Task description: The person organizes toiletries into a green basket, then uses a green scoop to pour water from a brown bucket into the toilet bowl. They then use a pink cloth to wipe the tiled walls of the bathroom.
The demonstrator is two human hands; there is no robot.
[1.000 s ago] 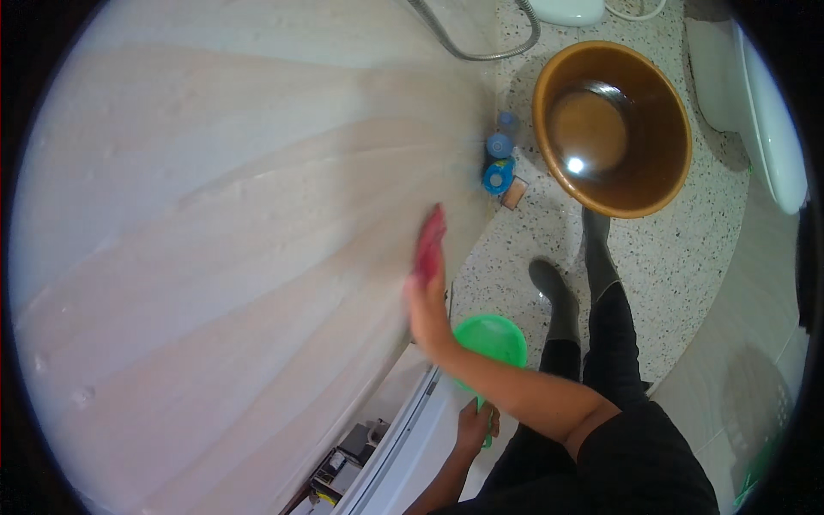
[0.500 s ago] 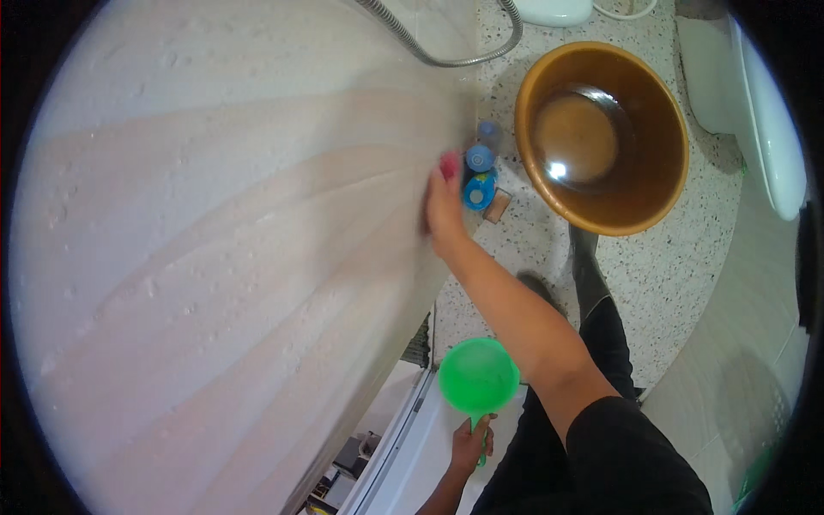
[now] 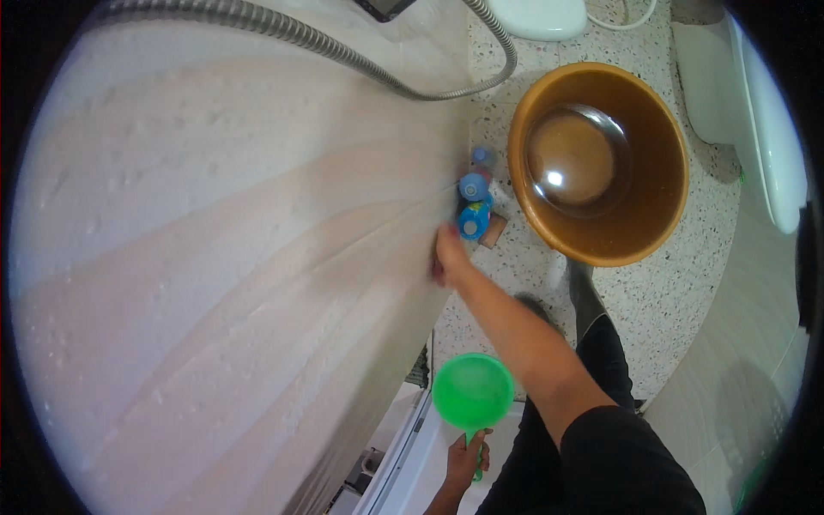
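Note:
My left hand (image 3: 467, 459) grips the handle of a bright green dipper (image 3: 473, 391), held level low in the picture, with some cloudy liquid in its bowl. Stretched out across my legs, my right arm reaches the pale, wet wall (image 3: 257, 257) on the left. My right hand (image 3: 448, 257) is against that wall, curled round a small pinkish-red thing; the hand is blurred and its fingers hide most of what it holds. Just beyond this hand stand blue-capped bottles (image 3: 473, 187) and a small brown block (image 3: 493, 230) on the speckled floor.
A large brown basin (image 3: 524, 197) with clear water stands right of the bottles. A metal shower hose (image 3: 343, 53) loops across the top. White fixtures (image 3: 768, 129) are at the far right. My dark boots and trousers (image 3: 596, 343) show below the basin.
My right hand has slid along the wall toward me, from beside the bottles to just nearer than them. The view has shifted, showing more hose. The left hand still holds the dipper.

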